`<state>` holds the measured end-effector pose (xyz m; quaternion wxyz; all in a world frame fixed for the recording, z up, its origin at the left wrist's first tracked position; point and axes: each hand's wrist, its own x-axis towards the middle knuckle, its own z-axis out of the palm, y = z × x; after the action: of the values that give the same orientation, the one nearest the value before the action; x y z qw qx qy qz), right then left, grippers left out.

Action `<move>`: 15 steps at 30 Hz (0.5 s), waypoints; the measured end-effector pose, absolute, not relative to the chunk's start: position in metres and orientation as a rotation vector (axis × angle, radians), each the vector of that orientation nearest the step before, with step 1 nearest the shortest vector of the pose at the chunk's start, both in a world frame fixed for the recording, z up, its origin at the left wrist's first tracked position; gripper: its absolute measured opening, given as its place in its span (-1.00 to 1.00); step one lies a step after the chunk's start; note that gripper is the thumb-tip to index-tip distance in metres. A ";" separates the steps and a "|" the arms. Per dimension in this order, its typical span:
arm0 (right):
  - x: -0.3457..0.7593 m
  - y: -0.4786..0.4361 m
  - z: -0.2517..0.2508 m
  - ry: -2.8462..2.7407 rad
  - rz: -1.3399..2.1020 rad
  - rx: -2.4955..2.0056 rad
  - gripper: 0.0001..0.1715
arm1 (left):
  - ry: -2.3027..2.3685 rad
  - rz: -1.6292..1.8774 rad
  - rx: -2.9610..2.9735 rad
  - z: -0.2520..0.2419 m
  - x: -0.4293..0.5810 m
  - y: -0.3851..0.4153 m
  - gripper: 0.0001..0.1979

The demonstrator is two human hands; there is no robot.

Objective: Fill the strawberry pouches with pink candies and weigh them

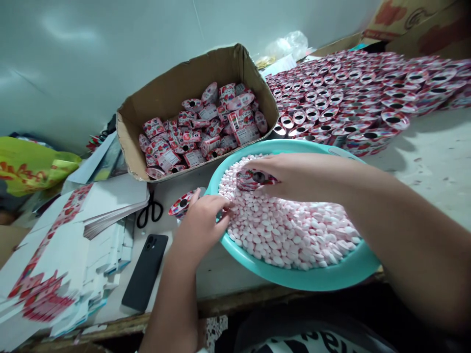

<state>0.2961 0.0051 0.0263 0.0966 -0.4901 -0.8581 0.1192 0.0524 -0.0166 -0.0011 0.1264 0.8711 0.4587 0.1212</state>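
Observation:
A teal basin (294, 279) full of small pale pink and white candies (279, 230) stands in front of me. My right hand (290, 171) reaches in from the right and is closed around a small red-and-pink candy box (253, 179). This box has a dark round opening on its upper end and sits low against the candies. My left hand (206, 218) is at the basin's left rim, thumb and fingers curled over it. Just beyond that hand, partly hidden by its fingers, is another candy box (181, 204) with a dark hole.
Behind the basin, a cardboard carton (176, 81) holds many candy boxes. Rows of upright boxes with dark openings (331, 98) cover the right back. To the left lie black scissors (150, 211), a dark phone (145, 272), flat white printed cartons (106, 201) and a yellow bag (33, 166).

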 end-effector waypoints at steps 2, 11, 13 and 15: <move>0.297 0.006 0.026 -2.545 0.369 -1.439 -0.49 | 1.290 0.383 2.586 -0.002 0.051 -0.016 -0.90; 0.299 0.007 0.026 -2.531 0.440 -1.495 -0.42 | 1.751 0.648 2.526 0.019 -0.004 -0.007 -0.88; 0.298 0.008 0.024 -2.540 0.445 -1.471 -0.42 | 1.841 0.687 2.461 0.019 -0.015 -0.004 -0.87; 0.299 0.010 0.021 -2.531 0.439 -1.454 -0.41 | 1.861 0.724 2.416 0.017 -0.018 -0.001 -0.86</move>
<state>0.2985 0.0098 0.0208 0.0946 -0.4904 -0.8536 0.1480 -0.0182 -0.0012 0.0168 0.0035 0.7708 0.5937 0.2310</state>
